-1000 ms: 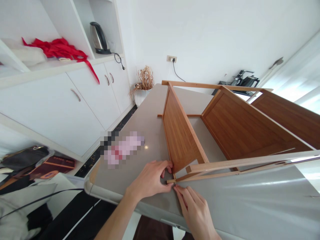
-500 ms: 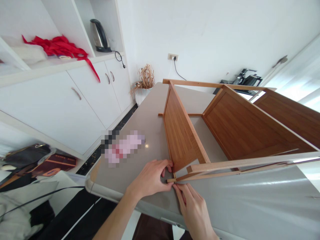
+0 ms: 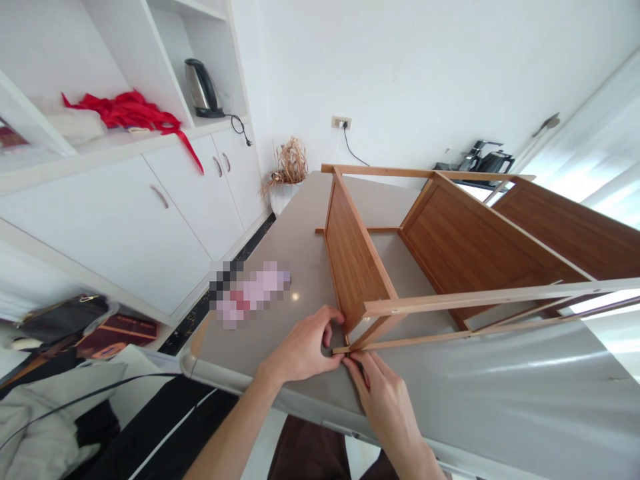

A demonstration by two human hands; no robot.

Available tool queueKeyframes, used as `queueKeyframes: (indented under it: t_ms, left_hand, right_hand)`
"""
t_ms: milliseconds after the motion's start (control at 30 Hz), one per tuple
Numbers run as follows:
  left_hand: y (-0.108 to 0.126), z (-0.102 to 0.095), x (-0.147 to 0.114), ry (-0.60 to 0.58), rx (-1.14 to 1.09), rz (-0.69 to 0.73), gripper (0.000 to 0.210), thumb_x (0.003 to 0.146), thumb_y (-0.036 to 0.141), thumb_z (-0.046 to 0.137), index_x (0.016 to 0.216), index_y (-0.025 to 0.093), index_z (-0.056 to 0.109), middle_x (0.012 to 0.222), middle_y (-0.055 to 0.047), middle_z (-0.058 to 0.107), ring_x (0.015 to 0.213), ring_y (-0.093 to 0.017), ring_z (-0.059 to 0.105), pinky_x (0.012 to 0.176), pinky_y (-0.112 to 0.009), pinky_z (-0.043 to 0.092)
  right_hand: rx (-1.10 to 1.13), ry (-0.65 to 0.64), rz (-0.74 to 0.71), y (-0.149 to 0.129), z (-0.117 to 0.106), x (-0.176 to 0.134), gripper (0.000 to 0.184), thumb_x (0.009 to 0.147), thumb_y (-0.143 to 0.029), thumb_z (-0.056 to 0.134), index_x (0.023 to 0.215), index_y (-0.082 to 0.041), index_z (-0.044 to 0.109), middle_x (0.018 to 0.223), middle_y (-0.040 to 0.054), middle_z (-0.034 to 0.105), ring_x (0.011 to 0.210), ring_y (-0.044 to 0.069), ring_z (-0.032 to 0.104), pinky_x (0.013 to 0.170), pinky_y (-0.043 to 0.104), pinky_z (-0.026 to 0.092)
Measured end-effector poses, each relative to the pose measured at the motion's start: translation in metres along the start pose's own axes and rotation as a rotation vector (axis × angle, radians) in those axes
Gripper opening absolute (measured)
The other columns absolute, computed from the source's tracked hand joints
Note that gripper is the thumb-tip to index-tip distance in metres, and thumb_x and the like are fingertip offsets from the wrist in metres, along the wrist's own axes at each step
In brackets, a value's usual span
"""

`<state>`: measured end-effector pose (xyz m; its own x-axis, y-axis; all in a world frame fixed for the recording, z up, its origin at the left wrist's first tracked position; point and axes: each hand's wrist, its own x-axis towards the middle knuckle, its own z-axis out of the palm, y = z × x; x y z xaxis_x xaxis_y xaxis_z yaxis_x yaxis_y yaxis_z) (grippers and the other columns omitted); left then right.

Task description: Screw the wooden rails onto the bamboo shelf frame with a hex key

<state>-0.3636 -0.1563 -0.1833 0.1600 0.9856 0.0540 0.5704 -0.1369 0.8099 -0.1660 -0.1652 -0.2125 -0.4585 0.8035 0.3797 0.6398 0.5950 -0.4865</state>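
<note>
A wooden shelf unit (image 3: 357, 250) with several brown panels lies on its side on the grey table (image 3: 300, 260). At its near left corner, my left hand (image 3: 305, 343) is curled around the end of the lower rail (image 3: 400, 341), thumb in front and fingers against the panel edge. My right hand (image 3: 383, 387) is pinched at the underside of that same corner, its fingertips touching the rail end. Whatever sits between the right fingertips is too small or hidden to make out. Another long rail (image 3: 450, 299) runs above the lower one, its end standing apart above my hands.
A pixelated pinkish item (image 3: 255, 290) lies on the table to the left. White cabinets (image 3: 185, 200) stand at left, bearing a kettle (image 3: 203, 90) and red ribbon (image 3: 130, 110). Beyond the table are a potted dried plant (image 3: 290, 167) and a wall socket (image 3: 341, 123).
The upper rail's near end has shifted up and left, widening its gap above the lower rail. My view has turned slightly. Both hands stay at the same corner.
</note>
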Motion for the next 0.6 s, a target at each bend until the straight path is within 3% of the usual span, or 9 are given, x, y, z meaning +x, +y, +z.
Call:
queueKeyframes:
  t_ms: [367,600]
  left_hand:
    - [0.0,0.01,0.002,0.03,0.016,-0.026,0.048,0.065,0.017,0.069,0.107,0.023,0.047,0.073,0.007,0.051,0.064,-0.013,0.051,0.063,-0.026,0.037]
    - [-0.001,0.011,0.001,0.037,0.019,0.009,0.048,0.066,0.019,0.069,0.108,0.023,0.045,0.071,0.008,0.047,0.063,-0.012,0.048,0.061,-0.024,0.035]
  right_hand:
    - [-0.016,0.055,0.016,0.0,0.0,-0.002,0.027,0.102,-0.033,0.043,0.089,-0.022,0.065,0.07,0.0016,0.063,0.057,0.013,0.06,0.054,0.023,0.042]
    - [0.021,0.033,0.039,0.001,0.001,-0.002,0.024,0.1,-0.032,0.045,0.09,-0.022,0.064,0.074,0.0018,0.063,0.062,0.015,0.061,0.057,0.025,0.043]
